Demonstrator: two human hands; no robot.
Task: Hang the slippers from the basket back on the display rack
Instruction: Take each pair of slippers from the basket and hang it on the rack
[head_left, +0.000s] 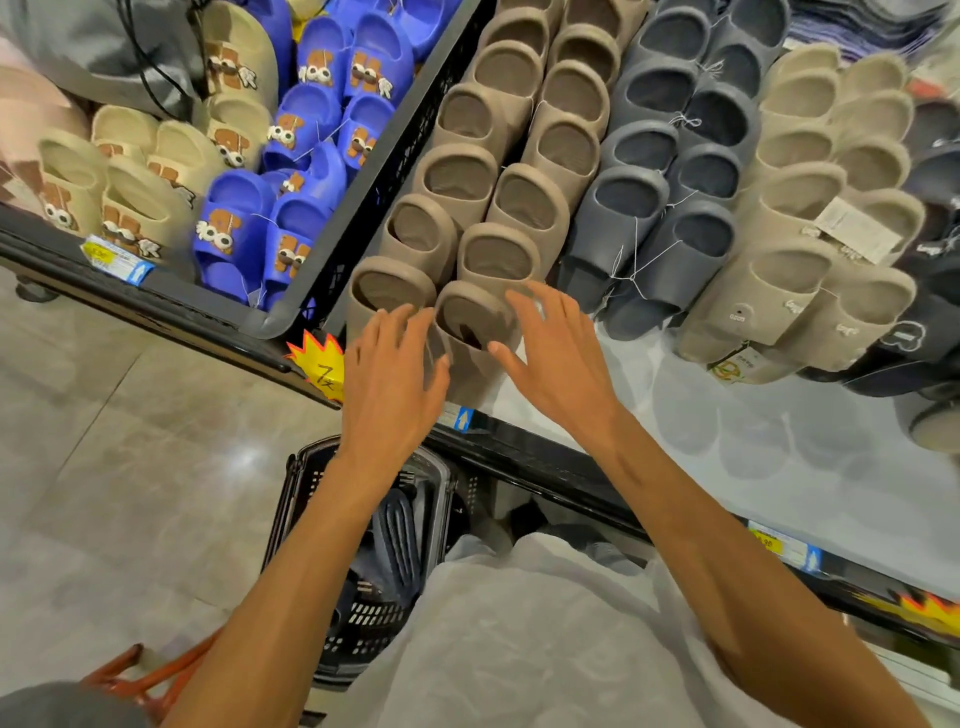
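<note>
This is a shop, at its footwear display. Rows of identical slippers (498, 208) in brown, grey, cream and blue stand packed on a shelf (779, 441), pairs tied with string, one bearing a paper tag (857, 228). Price labels (117, 260) and a starburst price sticker (319, 364) mark the front edge. A shopping basket (306, 519) sits on the polished tiled floor (130, 441).

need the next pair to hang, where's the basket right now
In the head view the black basket sits on the floor at lower centre-left, beneath the left hand, just below the rack's black shelf edge and beside the person's pale garment.
</note>
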